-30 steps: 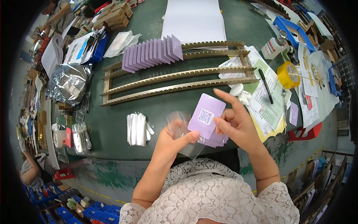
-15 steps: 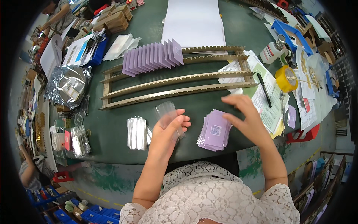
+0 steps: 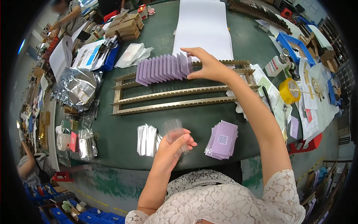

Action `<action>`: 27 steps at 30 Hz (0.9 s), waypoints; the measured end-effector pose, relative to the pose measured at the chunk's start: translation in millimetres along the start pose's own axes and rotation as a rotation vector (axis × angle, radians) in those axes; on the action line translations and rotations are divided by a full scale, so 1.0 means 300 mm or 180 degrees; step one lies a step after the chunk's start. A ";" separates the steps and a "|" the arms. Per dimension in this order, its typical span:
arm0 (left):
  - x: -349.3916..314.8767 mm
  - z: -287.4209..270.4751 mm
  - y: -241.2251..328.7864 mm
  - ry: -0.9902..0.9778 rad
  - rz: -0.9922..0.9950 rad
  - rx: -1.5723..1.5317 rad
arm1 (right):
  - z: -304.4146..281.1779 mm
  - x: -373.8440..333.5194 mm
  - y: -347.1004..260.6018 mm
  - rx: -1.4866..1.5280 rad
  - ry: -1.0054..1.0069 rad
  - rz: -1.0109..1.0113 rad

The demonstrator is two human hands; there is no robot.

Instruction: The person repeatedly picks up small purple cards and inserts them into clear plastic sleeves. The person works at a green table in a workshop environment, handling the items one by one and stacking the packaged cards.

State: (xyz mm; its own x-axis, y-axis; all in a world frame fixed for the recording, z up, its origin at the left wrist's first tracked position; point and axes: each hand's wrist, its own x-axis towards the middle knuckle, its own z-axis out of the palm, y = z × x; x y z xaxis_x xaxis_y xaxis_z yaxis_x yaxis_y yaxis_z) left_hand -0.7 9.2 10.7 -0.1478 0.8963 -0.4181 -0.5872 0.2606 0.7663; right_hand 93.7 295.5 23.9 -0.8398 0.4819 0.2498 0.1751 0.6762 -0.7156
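Note:
My left hand [image 3: 173, 147] is closed round a few clear plastic sleeves [image 3: 173, 129] above the near part of the table. My right hand [image 3: 205, 67] reaches to the metal rack [image 3: 169, 91], its thumb and a finger at the edges of the rightmost purple card [image 3: 185, 64]. That card stands at the end of a row of purple cards [image 3: 158, 69] tilted in the rack's toothed slots. In front of me lies a loose pile of purple cards [image 3: 222, 140] in clear sleeves, the top one bearing a square code. Left of my left hand is a stack of shiny clear sleeves [image 3: 146, 140].
Papers with a black pen [image 3: 267, 100], yellow tape [image 3: 289, 90] and a white bottle [image 3: 276, 66] lie to the right. A white sheet [image 3: 203, 30] is at the back. Plastic-wrapped bundles [image 3: 80, 87] and cardboard pieces [image 3: 125, 27] sit left. Another person works far left.
My right hand has moved from beside the card pile up and away to the rack's end card. My left hand still holds the sleeves. The view has shifted slightly.

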 end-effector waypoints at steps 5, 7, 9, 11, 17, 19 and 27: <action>0.020 0.014 0.013 0.0057 0.0278 -0.0168 | 0.038 -0.282 -0.227 0.1012 0.0270 -0.0354; 0.025 0.052 0.021 -0.0122 0.0339 -0.0098 | 0.057 -0.400 -0.283 0.1389 0.0235 -0.0277; 0.025 0.069 0.014 -0.0237 0.0368 0.0104 | 0.086 -0.484 -0.322 0.1578 0.0299 -0.0145; 0.013 0.084 0.006 -0.0181 0.0399 0.0443 | 0.082 -0.531 -0.348 0.0766 0.0391 -0.0085; 0.005 0.112 -0.016 -0.0160 0.0426 0.0677 | 0.086 -0.633 -0.354 0.0390 0.0706 0.0116; 0.005 0.126 -0.020 -0.0158 0.0401 0.0491 | 0.099 -0.653 -0.341 0.0522 0.0888 0.0164; -0.003 0.112 -0.021 -0.0061 0.0168 0.0445 | 0.101 -0.676 -0.313 0.1052 0.1292 0.0472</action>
State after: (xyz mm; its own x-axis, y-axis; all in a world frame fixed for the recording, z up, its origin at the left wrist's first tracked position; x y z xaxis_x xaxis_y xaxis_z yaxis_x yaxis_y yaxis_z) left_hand 29.9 18.7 22.6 -0.1596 0.9164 -0.3672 -0.4624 0.2592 0.8479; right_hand 232.1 117.4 20.6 -0.5410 0.7796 0.3155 0.0509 0.4048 -0.9130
